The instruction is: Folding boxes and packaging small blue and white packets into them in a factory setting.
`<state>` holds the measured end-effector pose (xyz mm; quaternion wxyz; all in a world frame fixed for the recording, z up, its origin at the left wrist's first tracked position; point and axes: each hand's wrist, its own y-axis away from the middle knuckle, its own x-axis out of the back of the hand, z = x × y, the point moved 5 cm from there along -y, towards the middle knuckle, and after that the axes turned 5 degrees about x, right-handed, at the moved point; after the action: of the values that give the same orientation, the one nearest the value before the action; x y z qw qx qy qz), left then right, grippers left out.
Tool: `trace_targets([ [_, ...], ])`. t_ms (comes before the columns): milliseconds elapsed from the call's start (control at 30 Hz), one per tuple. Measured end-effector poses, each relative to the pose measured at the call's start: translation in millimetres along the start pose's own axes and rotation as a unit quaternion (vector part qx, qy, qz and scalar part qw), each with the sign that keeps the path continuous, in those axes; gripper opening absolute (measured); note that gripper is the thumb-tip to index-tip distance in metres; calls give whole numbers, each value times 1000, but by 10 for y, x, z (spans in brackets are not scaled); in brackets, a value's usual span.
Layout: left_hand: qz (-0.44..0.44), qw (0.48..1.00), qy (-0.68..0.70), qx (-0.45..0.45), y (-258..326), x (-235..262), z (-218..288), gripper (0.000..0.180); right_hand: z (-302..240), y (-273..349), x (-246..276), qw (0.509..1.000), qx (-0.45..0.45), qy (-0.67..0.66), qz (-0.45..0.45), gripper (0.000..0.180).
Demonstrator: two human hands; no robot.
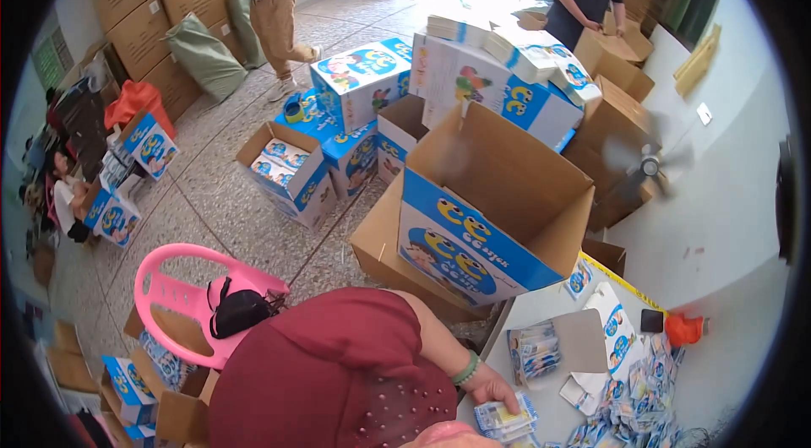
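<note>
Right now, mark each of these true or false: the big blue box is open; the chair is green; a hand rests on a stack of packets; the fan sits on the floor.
1. The big blue box is open. True.
2. The chair is green. False: it is pink.
3. A hand with a green bracelet rests on a stack of small packets. True; which of the person's hands it is cannot be told.
4. The fan sits on the floor. False: it stands up among the cardboard boxes by the wall.
</note>
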<state>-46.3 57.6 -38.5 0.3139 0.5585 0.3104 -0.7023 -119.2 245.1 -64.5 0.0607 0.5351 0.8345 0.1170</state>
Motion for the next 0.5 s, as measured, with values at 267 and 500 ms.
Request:
trace_targets([
  [267,129,982,-134,-37,348,-74,-61,50,-172,542,-612,993,17,-105,49,58],
  [500,149,957,-233,83,343,-517,46,44,-293,947,-623,972,5,-219,85,53],
])
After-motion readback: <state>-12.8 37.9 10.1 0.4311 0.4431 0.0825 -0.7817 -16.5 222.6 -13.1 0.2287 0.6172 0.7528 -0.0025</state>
